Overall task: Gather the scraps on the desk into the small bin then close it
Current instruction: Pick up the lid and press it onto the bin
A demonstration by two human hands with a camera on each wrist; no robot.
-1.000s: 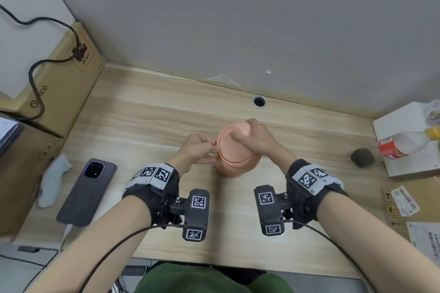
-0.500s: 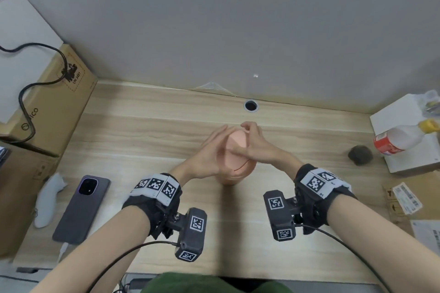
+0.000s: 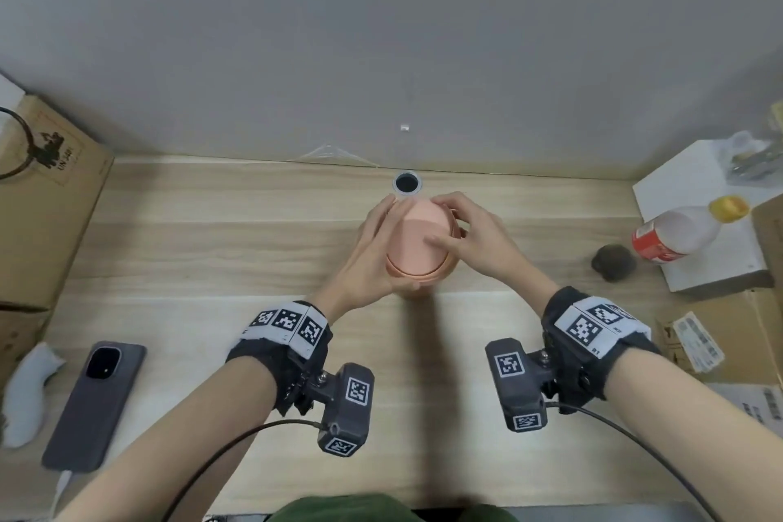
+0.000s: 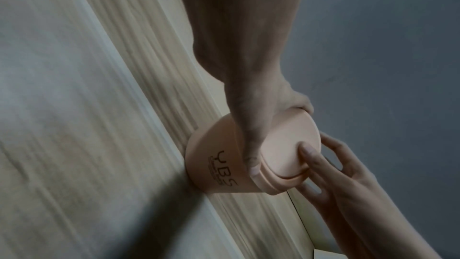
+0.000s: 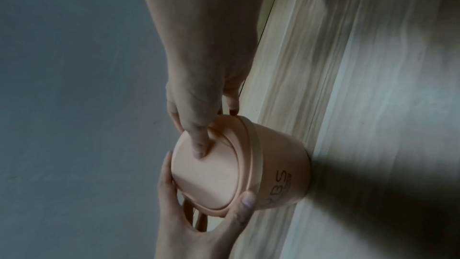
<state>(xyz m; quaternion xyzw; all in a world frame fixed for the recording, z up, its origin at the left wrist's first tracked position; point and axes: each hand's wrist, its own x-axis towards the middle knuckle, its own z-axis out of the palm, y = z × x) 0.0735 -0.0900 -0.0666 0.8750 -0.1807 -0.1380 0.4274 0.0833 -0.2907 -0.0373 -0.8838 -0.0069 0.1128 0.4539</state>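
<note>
Round peach plastic bin on wooden tabletop: rim gripped by curled left hand and right hand.

Head view: bright, soft, even light, sharp in the centre. Wide-angle distortion bows the light wooden tabletop and the plain grey wall toward the edges. The small peach plastic bin casts a faint shadow toward the camera. Both wrist views are dim, grey and grainy. In them the tabletop smears into blur near the lens, and a heavy dark shadow spreads from the bin's base.
</note>
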